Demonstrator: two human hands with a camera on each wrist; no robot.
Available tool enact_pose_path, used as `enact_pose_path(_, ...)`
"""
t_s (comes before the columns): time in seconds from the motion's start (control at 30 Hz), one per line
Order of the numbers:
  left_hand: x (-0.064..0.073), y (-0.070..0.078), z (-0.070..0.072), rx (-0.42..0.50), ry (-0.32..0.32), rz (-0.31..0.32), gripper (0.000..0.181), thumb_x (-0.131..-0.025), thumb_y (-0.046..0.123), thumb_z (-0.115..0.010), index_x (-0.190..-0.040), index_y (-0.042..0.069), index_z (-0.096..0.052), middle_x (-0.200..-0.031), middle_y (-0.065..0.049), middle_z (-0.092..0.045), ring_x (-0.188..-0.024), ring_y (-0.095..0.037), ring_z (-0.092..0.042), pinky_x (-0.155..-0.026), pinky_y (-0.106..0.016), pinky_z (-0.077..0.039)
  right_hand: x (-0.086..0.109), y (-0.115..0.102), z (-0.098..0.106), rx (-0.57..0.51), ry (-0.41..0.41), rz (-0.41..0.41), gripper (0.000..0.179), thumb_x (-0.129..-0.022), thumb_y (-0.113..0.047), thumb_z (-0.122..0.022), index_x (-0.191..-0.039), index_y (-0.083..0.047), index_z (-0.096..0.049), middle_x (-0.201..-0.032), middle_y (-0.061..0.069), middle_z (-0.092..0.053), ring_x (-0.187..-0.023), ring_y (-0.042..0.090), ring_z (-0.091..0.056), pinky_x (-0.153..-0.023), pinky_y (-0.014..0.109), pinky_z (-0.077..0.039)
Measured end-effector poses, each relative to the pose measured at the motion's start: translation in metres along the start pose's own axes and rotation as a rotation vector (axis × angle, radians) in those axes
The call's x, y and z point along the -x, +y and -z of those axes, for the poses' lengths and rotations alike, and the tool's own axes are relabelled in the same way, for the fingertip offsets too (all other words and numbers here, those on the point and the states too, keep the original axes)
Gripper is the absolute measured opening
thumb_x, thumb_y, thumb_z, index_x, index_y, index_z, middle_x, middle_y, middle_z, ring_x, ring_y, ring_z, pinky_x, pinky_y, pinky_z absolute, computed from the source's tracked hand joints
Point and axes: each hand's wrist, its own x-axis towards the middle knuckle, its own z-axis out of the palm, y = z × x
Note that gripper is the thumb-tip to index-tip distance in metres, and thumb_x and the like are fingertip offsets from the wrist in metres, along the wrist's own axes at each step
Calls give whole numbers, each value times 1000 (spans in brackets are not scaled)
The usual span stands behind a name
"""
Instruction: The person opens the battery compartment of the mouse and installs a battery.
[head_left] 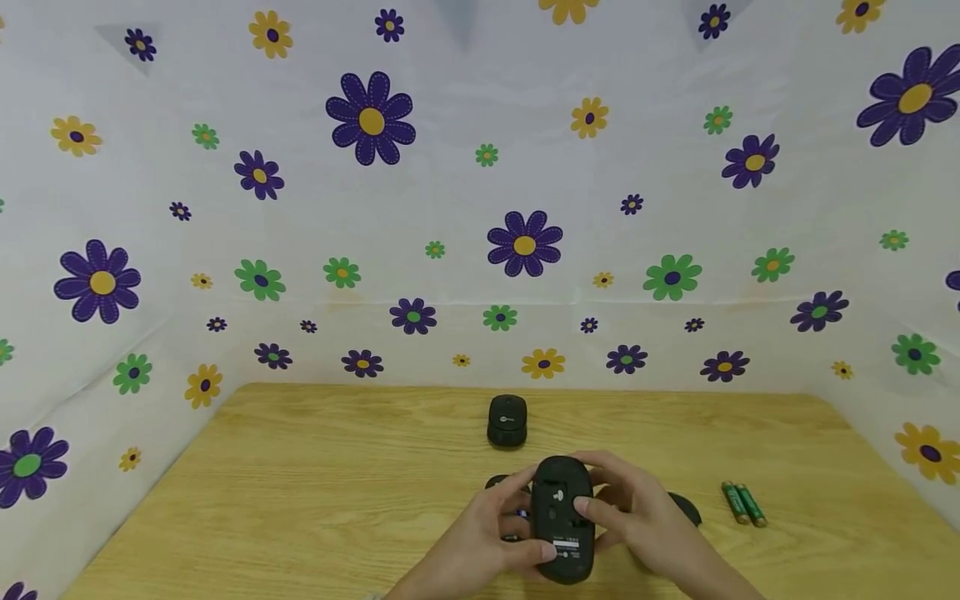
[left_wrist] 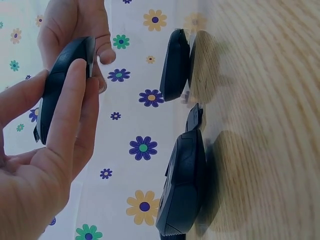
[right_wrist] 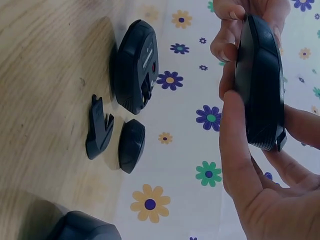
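Observation:
A black computer mouse [head_left: 562, 533] is held up over the table, its underside with a white label turned toward the head camera. My left hand [head_left: 472, 533] grips it from the left, thumb on the underside near the label. From the other side my right hand [head_left: 645, 517] holds it, thumb pressed beside a recess in the underside and fingers behind. The left wrist view shows the mouse [left_wrist: 60, 75] edge-on between the left thumb and fingers. In the right wrist view its side [right_wrist: 262, 85] faces the camera, with the right fingers around the lower end.
Another black mouse [head_left: 507, 421] sits farther back on the wooden table [head_left: 337, 475]. Two green batteries [head_left: 743, 503] lie to the right. The right wrist view shows an upturned mouse [right_wrist: 135, 67] and a thin forked black piece [right_wrist: 99, 132]. A flower-patterned sheet [head_left: 450, 200] surrounds the table.

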Motion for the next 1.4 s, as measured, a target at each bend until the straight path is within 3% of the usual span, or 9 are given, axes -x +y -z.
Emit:
enact_pose_path(0.27,0,2,1,-18,7,10,77,-91,-6,-69,-158,5,-32,-116,-12,-63,-98,-26,-68,-80,-40,-62,-5,-10,-2,141,151,82,34,-96,2,-66,-128,8,-60,-118,21,-63,-94,28,-64,-71,34,-62)
enact_pose_path(0.53,-1,-1,-2,-2,-2,29,79,-90,-9,-69,-159,8,-33,-119,-13,-63,-100,-27,-68,-81,-41,-62,-10,-18,0,160,291,52,26,-96,7,-62,-122,7,-61,-97,12,-69,-86,24,-67,-74,33,-62)
enact_pose_path(0.83,-1,-1,-1,14,-9,5,79,-90,-10,-68,-158,9,-34,-118,-13,-63,-99,-27,-69,-78,-42,-62,-16,-20,19,52,265,36,32,-98,6,-59,-129,13,-53,-91,13,-64,-73,21,-67,-70,34,-63)
enact_pose_path(1.4,-1,-2,-1,-22,17,17,78,-89,-10,-69,-157,8,-36,-118,-13,-65,-98,-27,-69,-79,-40,-62,-24,-6,60,101,275,-6,38,-102,7,-50,-137,20,-40,-90,11,-64,-76,19,-67,-75,38,-63)
